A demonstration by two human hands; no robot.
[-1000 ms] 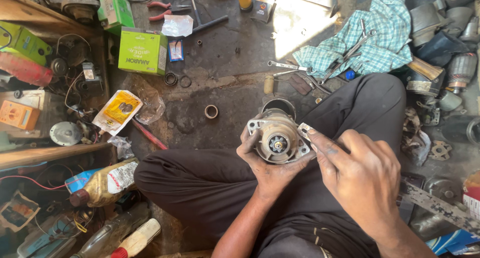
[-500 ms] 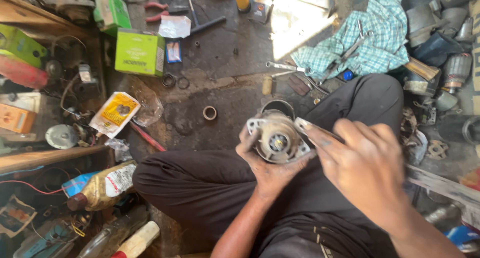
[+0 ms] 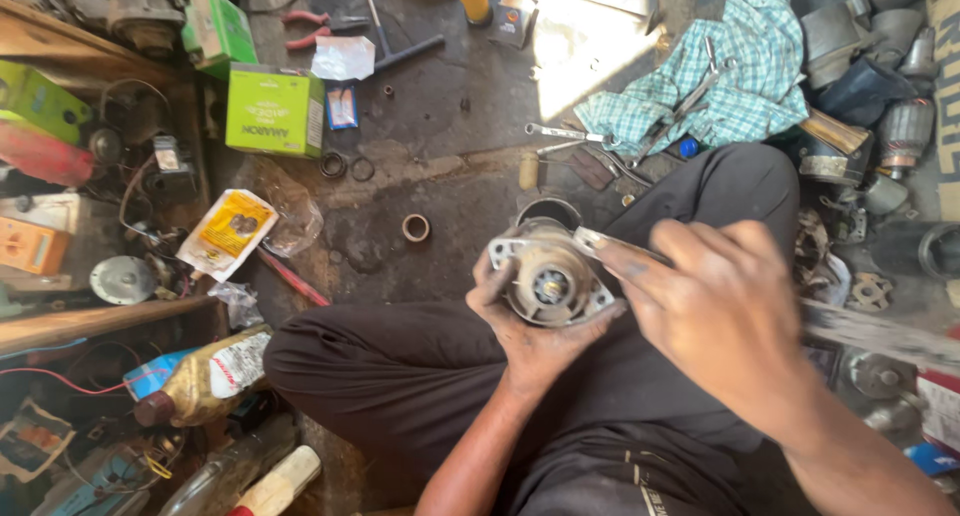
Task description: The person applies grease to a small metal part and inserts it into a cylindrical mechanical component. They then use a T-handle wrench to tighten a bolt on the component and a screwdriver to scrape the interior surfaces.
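Head view looks down on a person sitting cross-legged on a dark, oil-stained workshop floor [image 3: 470,126], black trousers filling the lower frame. One checked teal cloth [image 3: 745,81] lies spread at the upper right with tools on it — the largest loose thing on the floor. Two green cartons sit at the upper left, the bigger green box [image 3: 274,109] lying flat and a second one [image 3: 217,28] tilted behind it.

One round metal motor housing [image 3: 548,276] is the piece in hand, held above the lap with its open end and central shaft facing the camera. The left hand [image 3: 525,331] cups it from below, fingers wrapped around its body in a firm grip. The right hand [image 3: 720,311] is closed around a thin flat metal tool [image 3: 600,241], its tip touching the housing's upper right edge.

Judging by that contact, the step in hand looks like scraping or prying at the housing's rim; the next move would call for a steady left grip and careful pressure so the tip does not slip off.

Smaller things: one amber oil bottle [image 3: 195,381] at the lower left, one yellow packet [image 3: 228,231], one pair of red-handled pliers [image 3: 315,24], one loose metal ring [image 3: 415,227] just beyond the knee, and two dark rubber rings [image 3: 347,166] near the box.
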